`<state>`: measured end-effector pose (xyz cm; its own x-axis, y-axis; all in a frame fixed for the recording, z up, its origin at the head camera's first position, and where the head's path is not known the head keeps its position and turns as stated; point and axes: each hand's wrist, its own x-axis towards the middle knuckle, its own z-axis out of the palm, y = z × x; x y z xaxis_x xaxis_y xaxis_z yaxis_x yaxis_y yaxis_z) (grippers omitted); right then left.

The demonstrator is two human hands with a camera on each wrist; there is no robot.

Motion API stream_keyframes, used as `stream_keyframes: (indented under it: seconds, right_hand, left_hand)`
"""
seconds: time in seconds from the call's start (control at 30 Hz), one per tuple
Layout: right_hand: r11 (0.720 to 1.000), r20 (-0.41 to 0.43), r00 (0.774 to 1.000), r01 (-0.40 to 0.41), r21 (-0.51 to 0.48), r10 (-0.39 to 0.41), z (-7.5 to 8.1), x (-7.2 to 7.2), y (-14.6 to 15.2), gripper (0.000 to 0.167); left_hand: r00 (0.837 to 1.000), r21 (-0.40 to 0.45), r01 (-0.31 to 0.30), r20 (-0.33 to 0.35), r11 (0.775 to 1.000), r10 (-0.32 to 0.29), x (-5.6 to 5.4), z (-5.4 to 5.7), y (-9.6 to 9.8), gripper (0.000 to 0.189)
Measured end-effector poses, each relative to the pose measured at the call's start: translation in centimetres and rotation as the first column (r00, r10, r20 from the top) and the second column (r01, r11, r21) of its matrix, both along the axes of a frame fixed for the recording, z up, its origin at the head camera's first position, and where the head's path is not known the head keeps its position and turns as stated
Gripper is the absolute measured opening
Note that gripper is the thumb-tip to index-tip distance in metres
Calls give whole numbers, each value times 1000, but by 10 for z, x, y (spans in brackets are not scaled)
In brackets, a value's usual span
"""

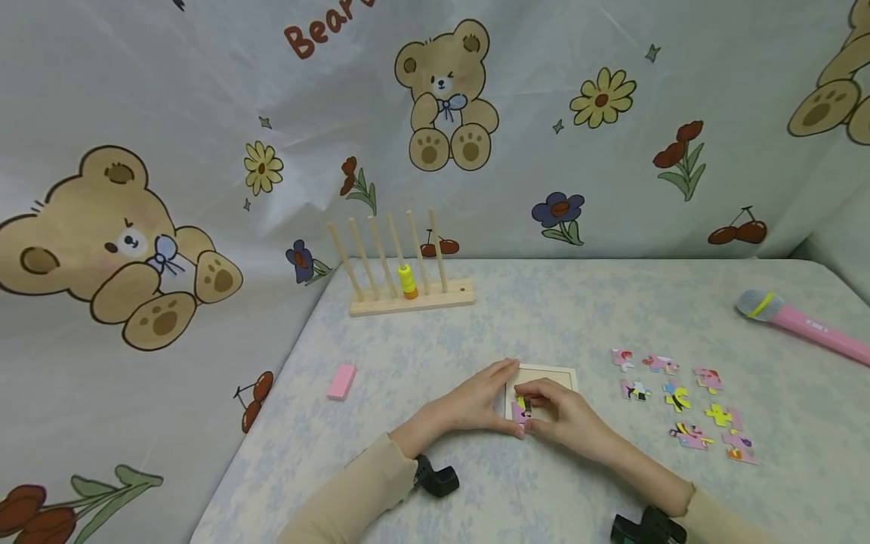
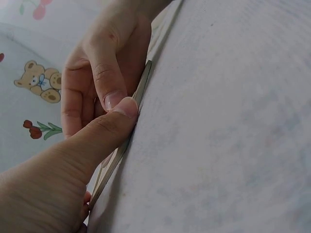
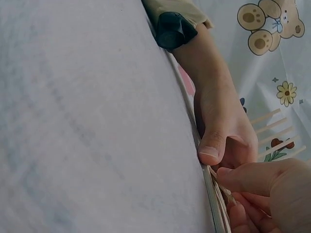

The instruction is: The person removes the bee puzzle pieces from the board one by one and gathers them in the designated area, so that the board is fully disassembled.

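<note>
A shallow wooden puzzle tray (image 1: 553, 371) lies on the table in front of the person. The left hand (image 1: 478, 399) holds it along its left side, with the thumb at the near left corner and the fingers at the far left one. Over that near left corner, the right hand (image 1: 576, 420) pinches a pink jigsaw piece (image 1: 519, 412) with yellow and black print. In the right wrist view the held piece (image 3: 224, 190) looks slightly tilted against the tray (image 3: 212, 196). The right hand covers part of the tray's inside.
Several loose jigsaw pieces (image 1: 676, 397) lie spread right of the tray. A pink microphone (image 1: 809, 326) rests at the far right. Toward the back stands a wooden peg rack (image 1: 414, 302) with yellow and orange beads on one peg. A pink block (image 1: 341, 381) lies at left.
</note>
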<state>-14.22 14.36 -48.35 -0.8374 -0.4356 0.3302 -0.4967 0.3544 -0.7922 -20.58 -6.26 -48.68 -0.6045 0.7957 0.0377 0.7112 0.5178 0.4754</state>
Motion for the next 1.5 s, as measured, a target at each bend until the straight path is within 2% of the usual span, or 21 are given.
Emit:
stream_keyframes:
  seconds: [0.2, 0.57, 0.7, 0.87, 0.97, 1.17, 1.37, 1.5]
  right_hand:
    - [1000, 9, 1000, -17, -2, 17, 1, 2, -1, 45]
    - [996, -69, 998, 18, 84, -12, 2, 0, 3, 45]
    - [996, -58, 997, 50, 68, -46, 11, -5, 11, 42]
    - [997, -20, 998, 55, 53, -54, 30, -6, 34, 39]
    - [994, -1, 998, 62, 93, -62, 40, 0, 54, 39]
    - [962, 52, 985, 148, 230, -164, 48, 20, 101, 39]
    - [953, 88, 982, 140, 270, -169, 35, 36, 130, 40]
    - [945, 8, 989, 136, 297, -145, 23, 40, 136, 40]
  left_hand:
    - [1000, -8, 0, 11, 1000, 0, 2, 1, 0, 110]
    - [1000, -2, 10, -6, 1000, -10, 0, 0, 1, 110]
    - [1000, -8, 5, 7, 1000, -5, -1, 1, 1, 110]
    - [1000, -25, -4, 12, 1000, 5, 1, 2, 0, 110]
    - [1000, -35, -6, 11, 999, 7, 2, 2, 0, 110]
    - [1000, -35, -1, -14, 999, 1, 3, 0, 0, 111]
    - [1000, -50, -10, -2, 999, 10, 6, -1, -4, 111]
    - [1000, -41, -6, -2, 999, 6, 5, -1, -3, 111]
